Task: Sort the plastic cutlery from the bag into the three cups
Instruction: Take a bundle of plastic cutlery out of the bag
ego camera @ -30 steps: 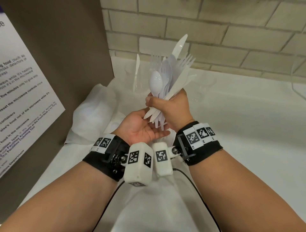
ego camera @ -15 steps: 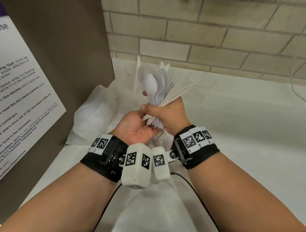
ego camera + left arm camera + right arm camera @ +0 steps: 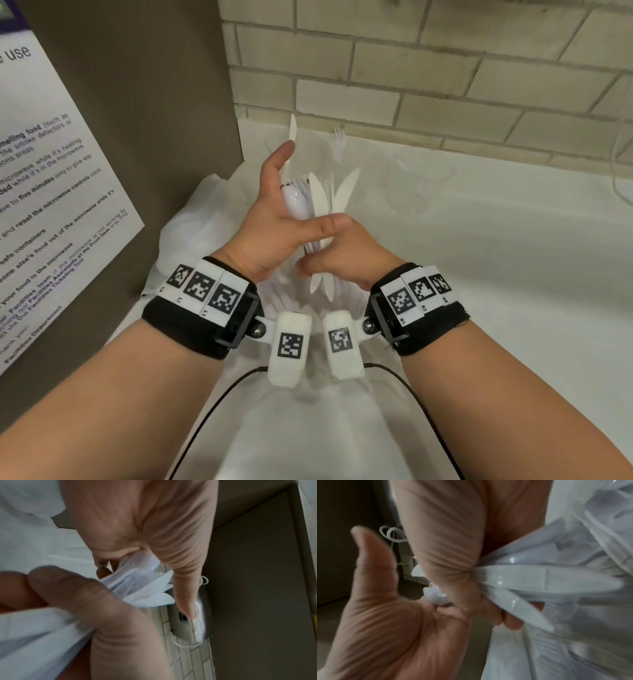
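Fingers of your right hand (image 3: 346,255) curl tight round the handles of the cutlery (image 3: 320,205), clamping the bundle low down, with handle ends poking out below the fist toward your wrists. Your right wrist camera shows the same clamp from inside: curled fingers (image 3: 450,555) pinch the white handles (image 3: 547,577), which fan out to the right over crumpled clear plastic. Your left hand (image 3: 274,219) stands upright just beside and partly in front of the fist, palm turned toward the bundle, fingers straight and loosely spread, the thumb laid across the top of your right hand. From the left wrist camera, the long straight finger (image 3: 180,561) runs alongside the spoon bowl (image 3: 140,562) and the blade tips; you cannot tell from either view whether the left fingers actually press on the pieces. Both forearms come in level from below, wrists close together over the white bag (image 3: 191,222) that lies rumpled on the counter (image 3: 513,274). The bundle itself is all white plastic: a glossy spoon (image 3: 296,204) nearest your left palm, flat pointed knife blades in the middle, fork tines faint behind them, all pointing up and away from you. Beyond the hands, a single knife (image 3: 293,130) stands upright in a clear cup that is hard to make out, a fork (image 3: 339,137) stands just right of it, and a third clear cup (image 3: 421,181) sits farther right near the brick wall (image 3: 445,85).
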The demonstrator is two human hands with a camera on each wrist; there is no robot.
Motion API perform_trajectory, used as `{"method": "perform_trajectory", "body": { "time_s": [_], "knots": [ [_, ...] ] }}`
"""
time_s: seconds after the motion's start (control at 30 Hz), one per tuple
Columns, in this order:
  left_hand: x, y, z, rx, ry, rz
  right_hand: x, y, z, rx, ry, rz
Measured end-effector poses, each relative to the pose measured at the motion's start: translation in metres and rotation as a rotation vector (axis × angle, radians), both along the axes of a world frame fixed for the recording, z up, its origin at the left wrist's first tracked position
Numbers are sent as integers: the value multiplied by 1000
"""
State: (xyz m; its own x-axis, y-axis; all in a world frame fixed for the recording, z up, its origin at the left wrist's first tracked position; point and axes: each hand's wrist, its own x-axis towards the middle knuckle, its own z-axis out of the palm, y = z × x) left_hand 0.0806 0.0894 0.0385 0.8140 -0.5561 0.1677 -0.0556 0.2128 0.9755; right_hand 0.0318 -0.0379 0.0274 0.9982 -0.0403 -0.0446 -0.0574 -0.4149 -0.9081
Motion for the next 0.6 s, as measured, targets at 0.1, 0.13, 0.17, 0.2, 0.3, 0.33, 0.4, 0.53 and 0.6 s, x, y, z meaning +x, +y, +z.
{"method": "perform_trajectory", "body": {
  "time_s": [0.1,0.13,0.17,0.2,0.3,0.33,0.4,0.53,0.6],
  "knots": [
    [-3,-7,0,39,-52,128,1,6,-1,-143,-4,5],
    [-3,-8,1,44,-54,176,1,8,-1,-219,-4,9],
    [-2,-8,1,44,-51,219,1,9,1,-285,-8,17],
    [-2,-9,2,42,-47,254,1,10,2,-313,-10,26],
    [0,-8,1,-13,-19,321,0,12,5,-309,-36,20],
    [0,-8,2,-60,7,331,0,12,5,-279,-34,-1],
    [0,-6,3,-143,45,324,0,12,4,-184,-31,-52],
    [1,-3,6,-260,107,333,-5,6,0,76,74,19],
    [3,0,9,-318,131,323,-11,3,-3,230,173,96]
  ]
}}
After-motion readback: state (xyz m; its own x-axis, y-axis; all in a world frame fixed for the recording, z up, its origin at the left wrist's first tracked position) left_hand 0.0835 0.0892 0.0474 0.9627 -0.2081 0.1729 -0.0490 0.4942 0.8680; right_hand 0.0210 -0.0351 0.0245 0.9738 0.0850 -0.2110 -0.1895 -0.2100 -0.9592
